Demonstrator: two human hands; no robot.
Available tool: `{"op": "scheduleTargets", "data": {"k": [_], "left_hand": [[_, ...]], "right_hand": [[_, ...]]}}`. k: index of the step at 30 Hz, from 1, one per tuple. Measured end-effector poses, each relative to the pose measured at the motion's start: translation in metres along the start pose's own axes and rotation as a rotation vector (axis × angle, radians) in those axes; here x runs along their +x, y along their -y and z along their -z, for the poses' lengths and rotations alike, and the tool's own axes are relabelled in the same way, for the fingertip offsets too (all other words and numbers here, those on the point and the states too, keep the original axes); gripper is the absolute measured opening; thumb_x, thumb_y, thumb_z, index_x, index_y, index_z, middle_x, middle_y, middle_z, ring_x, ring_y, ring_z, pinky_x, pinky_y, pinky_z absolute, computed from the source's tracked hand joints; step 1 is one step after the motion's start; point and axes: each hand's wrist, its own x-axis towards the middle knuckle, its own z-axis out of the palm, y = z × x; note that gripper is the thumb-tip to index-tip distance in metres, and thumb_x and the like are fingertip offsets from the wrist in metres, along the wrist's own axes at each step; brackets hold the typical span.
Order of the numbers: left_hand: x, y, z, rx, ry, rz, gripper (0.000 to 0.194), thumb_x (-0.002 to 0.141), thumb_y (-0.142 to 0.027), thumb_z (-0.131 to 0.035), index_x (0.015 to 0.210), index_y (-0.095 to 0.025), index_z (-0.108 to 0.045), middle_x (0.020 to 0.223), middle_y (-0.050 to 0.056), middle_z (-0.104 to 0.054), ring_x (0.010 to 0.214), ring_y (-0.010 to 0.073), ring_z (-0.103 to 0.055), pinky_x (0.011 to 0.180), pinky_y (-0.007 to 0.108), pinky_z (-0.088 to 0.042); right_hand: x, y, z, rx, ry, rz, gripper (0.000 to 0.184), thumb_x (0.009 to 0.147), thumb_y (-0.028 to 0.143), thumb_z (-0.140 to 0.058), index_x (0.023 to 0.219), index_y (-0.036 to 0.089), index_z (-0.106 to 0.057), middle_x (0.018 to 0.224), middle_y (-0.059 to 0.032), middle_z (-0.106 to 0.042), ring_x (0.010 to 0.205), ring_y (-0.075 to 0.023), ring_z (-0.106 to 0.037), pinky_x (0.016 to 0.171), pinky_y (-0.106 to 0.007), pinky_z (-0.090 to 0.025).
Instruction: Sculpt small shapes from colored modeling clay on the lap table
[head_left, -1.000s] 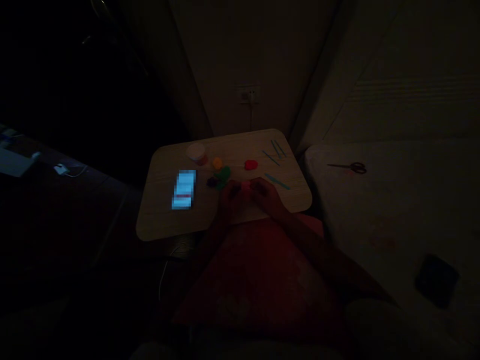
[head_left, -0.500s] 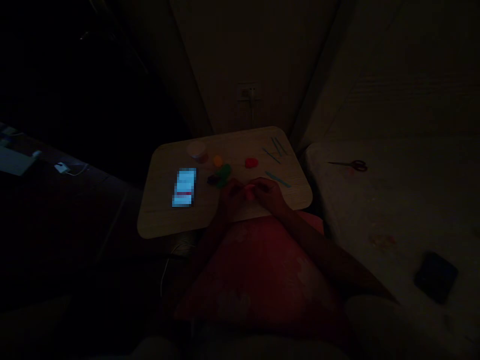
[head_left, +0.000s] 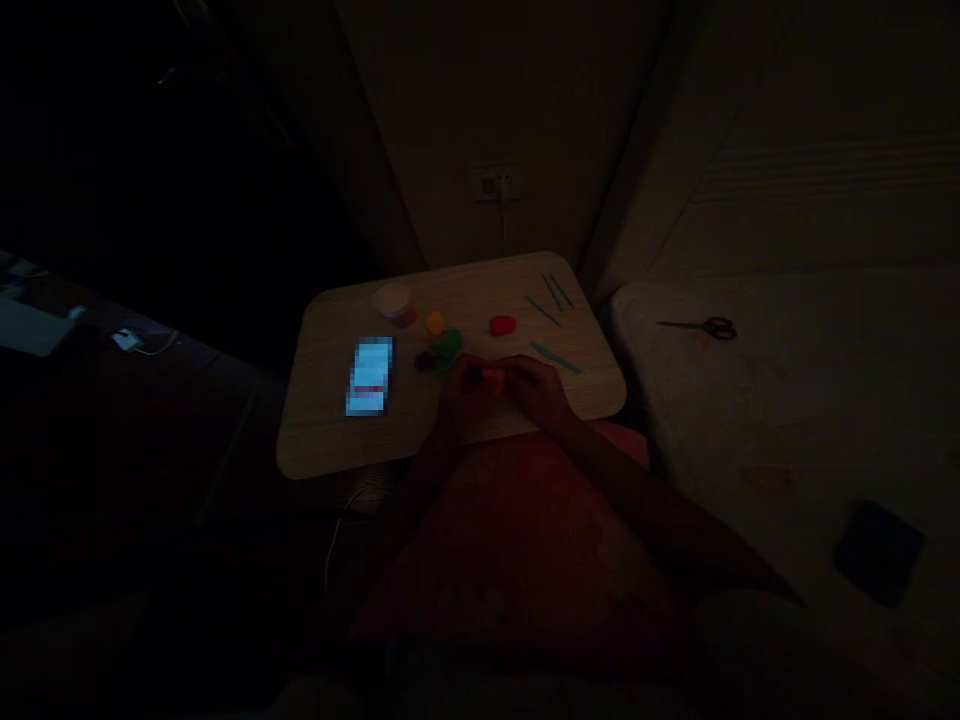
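Above the near edge of a small wooden table [head_left: 322,440], my left hand [head_left: 460,392] and my right hand [head_left: 538,388] meet, fingers bent and closed around a piece of pink-red modelling clay [head_left: 493,377]. Its shape is partly hidden by the fingers and the dim light. Just beyond the hands lies a bright red clay lump [head_left: 502,325]. By my left hand are green clay [head_left: 448,346], a dark purple lump [head_left: 425,361] and a yellow-orange lump [head_left: 435,322]. To the right of my right hand rests a flat teal modelling tool [head_left: 555,357].
A lit phone [head_left: 370,376] lies on the table's left part, with a tub [head_left: 394,302] behind it. Several thin teal sticks [head_left: 553,293] lie at the back right. Scissors [head_left: 701,327] and a dark object [head_left: 879,553] rest on a pale surface to the right.
The pink-red clay turns between my fingers: half a second ago it hung lower and showed more, and now the fingers cover more of it. The things on the table stay put.
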Motion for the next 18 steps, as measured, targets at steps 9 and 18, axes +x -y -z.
{"op": "scheduleTargets", "data": {"k": [9, 18], "left_hand": [[-0.0039, -0.0102, 0.0005, 0.044, -0.05, 0.001, 0.031, 0.08, -0.046, -0.079, 0.08, -0.018, -0.065, 0.074, 0.0, -0.068, 0.071, 0.0152, -0.063, 0.069, 0.027, -0.051], [-0.0008, -0.0026, 0.0, 0.077, 0.034, -0.033, 0.031, 0.085, -0.047, -0.075, 0.09, -0.017, -0.068, 0.084, 0.003, -0.072, 0.078, 0.0167, -0.066, 0.072, 0.028, -0.052]], "right_hand": [[0.0037, -0.004, 0.001, 0.065, 0.025, -0.081, 0.025, 0.079, 0.043, -0.076, 0.093, 0.024, -0.072, 0.093, -0.0046, -0.075, 0.083, -0.0208, -0.068, 0.074, -0.033, -0.054], [0.0022, -0.0018, -0.0002, 0.011, -0.012, -0.021, 0.025, 0.079, 0.044, -0.078, 0.08, 0.024, -0.063, 0.078, -0.0014, -0.067, 0.072, -0.0174, -0.061, 0.064, -0.029, -0.048]]}}
